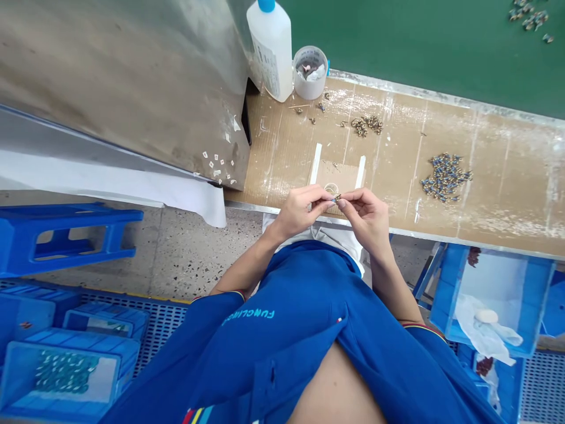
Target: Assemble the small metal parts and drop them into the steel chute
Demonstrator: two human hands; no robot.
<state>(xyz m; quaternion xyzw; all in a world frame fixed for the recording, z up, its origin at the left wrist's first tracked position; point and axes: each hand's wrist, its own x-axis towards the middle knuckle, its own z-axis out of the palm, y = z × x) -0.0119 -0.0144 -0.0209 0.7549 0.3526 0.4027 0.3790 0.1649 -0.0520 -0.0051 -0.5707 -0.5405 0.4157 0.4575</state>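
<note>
Blue cloth shirt [309, 300] of the person is nearest to the camera, with striped sleeve edges. At 12 o'clock from it, the left hand [300, 211] and the right hand [368, 218] meet over the near edge of a brown, cardboard-covered counter [397, 188]. Fingers of both hands pinch one small metal piece with a blue part [337, 199] between them; its exact shape is too small to tell.

With the hands as centre of the clock, a heap of small blue and brassy pieces [445, 176] lies at almost 3 o'clock, and a smaller heap of metal pieces [367, 125] at 1 o'clock. A white plastic bottle with blue cap [273, 56] stands at 11 o'clock, just beside a pale round container [310, 88]. Blue plastic crates [73, 338] are at 8 o'clock, well apart.
</note>
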